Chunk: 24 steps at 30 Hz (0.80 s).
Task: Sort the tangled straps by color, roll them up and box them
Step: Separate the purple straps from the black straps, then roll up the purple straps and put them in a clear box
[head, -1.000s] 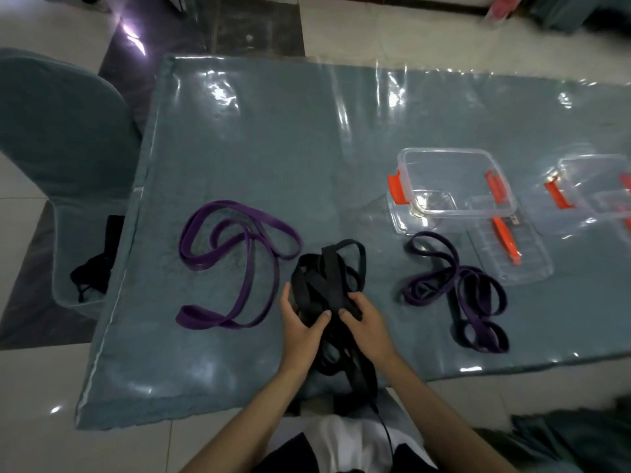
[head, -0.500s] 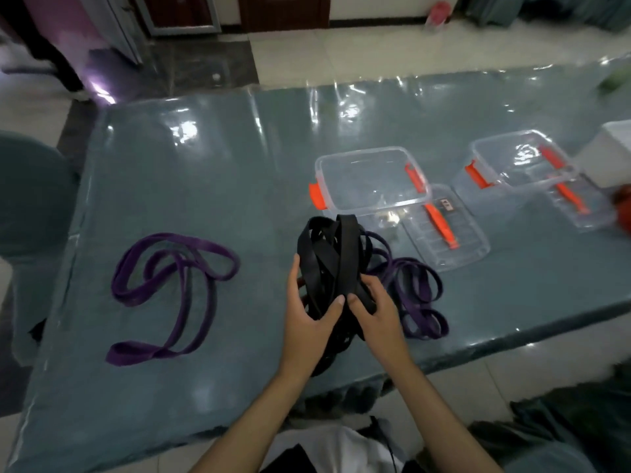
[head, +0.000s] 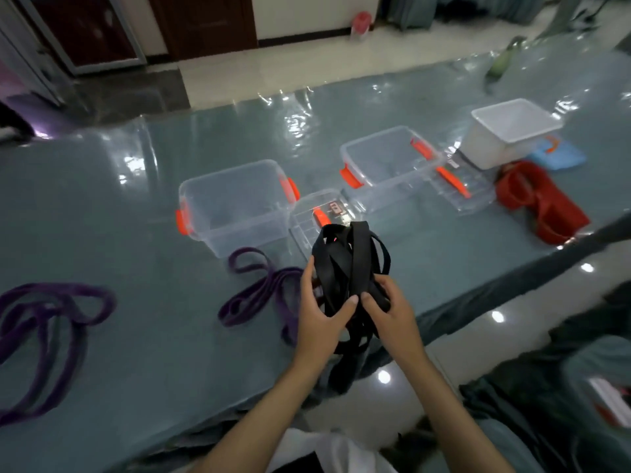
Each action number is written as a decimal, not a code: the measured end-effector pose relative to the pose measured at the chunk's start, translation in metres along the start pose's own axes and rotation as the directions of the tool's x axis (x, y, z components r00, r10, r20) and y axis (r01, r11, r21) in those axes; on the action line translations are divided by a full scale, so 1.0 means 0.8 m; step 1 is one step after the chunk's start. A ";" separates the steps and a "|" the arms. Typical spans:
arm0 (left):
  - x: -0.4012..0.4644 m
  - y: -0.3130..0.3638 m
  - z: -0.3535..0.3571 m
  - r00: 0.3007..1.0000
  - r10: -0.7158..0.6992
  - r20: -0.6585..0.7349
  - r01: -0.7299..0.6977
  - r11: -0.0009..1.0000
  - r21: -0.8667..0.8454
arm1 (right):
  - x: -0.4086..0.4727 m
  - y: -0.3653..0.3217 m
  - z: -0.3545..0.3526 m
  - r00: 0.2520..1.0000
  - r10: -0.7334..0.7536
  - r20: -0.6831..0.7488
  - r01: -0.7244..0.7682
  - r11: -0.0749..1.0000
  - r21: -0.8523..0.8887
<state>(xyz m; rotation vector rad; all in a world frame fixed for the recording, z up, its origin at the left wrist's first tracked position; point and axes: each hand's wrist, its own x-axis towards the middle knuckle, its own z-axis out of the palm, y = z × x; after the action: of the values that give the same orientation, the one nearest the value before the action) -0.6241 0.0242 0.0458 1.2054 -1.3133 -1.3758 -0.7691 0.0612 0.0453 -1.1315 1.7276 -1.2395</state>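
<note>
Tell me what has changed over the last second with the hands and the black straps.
Both hands, the left hand and the right hand, have lifted the bundle of black straps off the table and carried it up toward the clear boxes. The grip is unchanged. The purple straps lie where they were; only the camera turned right.

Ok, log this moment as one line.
hands: left and right hold black strap bundle above table edge | purple straps: loose on table | clear boxes: empty
</note>
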 end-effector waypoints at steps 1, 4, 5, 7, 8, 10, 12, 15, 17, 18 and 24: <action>0.007 -0.001 0.020 1.000 -0.007 0.026 0.007 1.000 0.006 | 0.007 0.006 -0.018 1.000 0.011 -0.016 -0.011 1.000 -0.007; 0.030 -0.005 0.074 0.996 -0.018 0.086 0.017 1.000 0.016 | 0.033 0.023 -0.065 0.997 0.043 -0.059 -0.044 0.999 -0.016; 0.040 -0.007 0.091 0.995 -0.020 0.095 0.019 1.000 0.010 | 0.044 0.027 -0.079 0.996 0.049 -0.071 -0.050 0.999 -0.020; 0.062 -0.009 0.126 0.994 -0.028 0.102 0.029 1.000 -0.009 | 0.068 0.032 -0.105 0.994 0.058 -0.095 -0.061 0.998 -0.032; 0.073 -0.011 0.142 0.994 -0.033 0.106 0.036 0.999 -0.018 | 0.081 0.035 -0.118 0.992 0.062 -0.107 -0.067 0.997 -0.045; 0.098 -0.015 0.174 0.991 -0.052 0.122 0.058 0.997 -0.042 | 0.110 0.042 -0.143 0.990 0.071 -0.121 -0.080 0.994 -0.073; 0.123 -0.019 0.202 0.989 -0.066 0.131 0.073 0.996 -0.052 | 0.141 0.047 -0.166 0.989 0.089 -0.122 -0.102 0.988 -0.113; 0.165 -0.024 0.240 0.988 -0.094 0.120 0.101 0.993 -0.058 | 0.192 0.058 -0.194 0.988 0.110 -0.107 -0.128 0.975 -0.181; 0.193 -0.033 0.261 0.987 -0.122 0.108 0.129 0.990 -0.056 | 0.229 0.073 -0.206 0.987 0.133 -0.091 -0.150 0.965 -0.213; 0.207 -0.042 0.270 0.985 -0.138 0.103 0.144 0.988 -0.050 | 0.248 0.084 -0.210 0.986 0.146 -0.084 -0.161 0.962 -0.219; 0.264 -0.112 0.297 0.911 -0.349 0.217 0.303 0.927 0.220 | 0.321 0.166 -0.222 0.940 0.340 -0.017 -0.311 0.839 -0.445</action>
<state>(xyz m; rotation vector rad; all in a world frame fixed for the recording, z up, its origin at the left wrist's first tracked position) -0.8893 -0.1375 -0.0652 1.4629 -1.4878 -1.7253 -1.0537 -0.0993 -0.0472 -1.0457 2.1120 -0.6071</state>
